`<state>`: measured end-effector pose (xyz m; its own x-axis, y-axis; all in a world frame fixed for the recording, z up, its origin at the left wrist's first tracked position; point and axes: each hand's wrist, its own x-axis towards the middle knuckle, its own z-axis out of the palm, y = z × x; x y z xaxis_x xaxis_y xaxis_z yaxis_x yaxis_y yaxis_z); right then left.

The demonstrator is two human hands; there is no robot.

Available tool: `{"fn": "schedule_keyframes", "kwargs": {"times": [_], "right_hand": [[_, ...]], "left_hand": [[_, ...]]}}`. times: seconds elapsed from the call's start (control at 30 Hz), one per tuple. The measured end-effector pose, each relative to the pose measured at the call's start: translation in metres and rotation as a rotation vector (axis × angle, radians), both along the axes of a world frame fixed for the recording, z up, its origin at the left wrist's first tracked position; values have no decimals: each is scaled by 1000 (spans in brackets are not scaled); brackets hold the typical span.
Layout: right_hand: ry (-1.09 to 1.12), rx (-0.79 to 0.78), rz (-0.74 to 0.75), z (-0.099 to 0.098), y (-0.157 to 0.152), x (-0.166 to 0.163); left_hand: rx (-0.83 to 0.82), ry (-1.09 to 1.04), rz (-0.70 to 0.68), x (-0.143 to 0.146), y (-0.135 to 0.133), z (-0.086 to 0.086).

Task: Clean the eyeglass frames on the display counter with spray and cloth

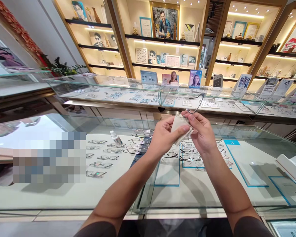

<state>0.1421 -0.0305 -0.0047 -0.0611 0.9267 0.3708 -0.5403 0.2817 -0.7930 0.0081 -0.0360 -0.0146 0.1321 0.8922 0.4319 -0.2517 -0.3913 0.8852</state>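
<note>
Close together, left hand pinching cloth, right hand pinching eyeglasses, both outstretched.

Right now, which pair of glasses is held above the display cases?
The pair in the right hand, its dark end sticking up above the beige cloth. The other pairs nearby lie inside the display cases.
</note>
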Motion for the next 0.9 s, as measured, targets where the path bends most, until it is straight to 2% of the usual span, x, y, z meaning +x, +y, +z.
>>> {"fn": "schedule_keyframes", "kwargs": {"times": [0.2, 0.37, 0.5, 0.67, 0.8, 0.9], "right_hand": [[-64, 49, 23, -1, -5, -5], [-111, 129, -113, -2, -4, 0], [-233, 196, -219, 5, -5, 13], [-462, 204, -158, 10, -9, 23], [-537, 200, -151, 5, -7, 19], [-578, 207, -172, 2, -6, 14]], "left_hand": [[92, -12, 145, 11, -2, -10], [108, 49, 149, 12, 1, -12], [35, 7, 202, 5, 12, -17], [-128, -129, 140, -3, 25, -19], [-147, -240, 133, -6, 25, -12], [-158, -241, 143, -7, 22, -9]]}}
